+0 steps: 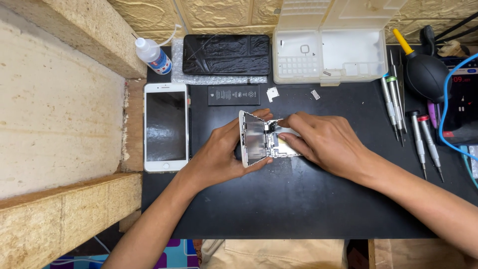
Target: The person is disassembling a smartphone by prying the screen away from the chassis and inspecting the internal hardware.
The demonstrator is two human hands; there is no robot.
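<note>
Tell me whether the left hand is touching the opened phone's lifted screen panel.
Touching. The head view shows the left hand wrapped around the lifted screen panel, thumb on its lower edge and fingers over its top edge, with no gap.

Two hands are at work: the left hand (219,152) and the right hand (323,142), both on one opened phone (259,137). Two more phones lie on the black mat (298,204): a white phone (166,127) and a cracked black phone (226,55). There is one battery (234,94), one squeeze bottle (153,56), one clear parts box (331,45), one rubber air blower (423,72). I count four screwdrivers (393,102) at the right.
</note>
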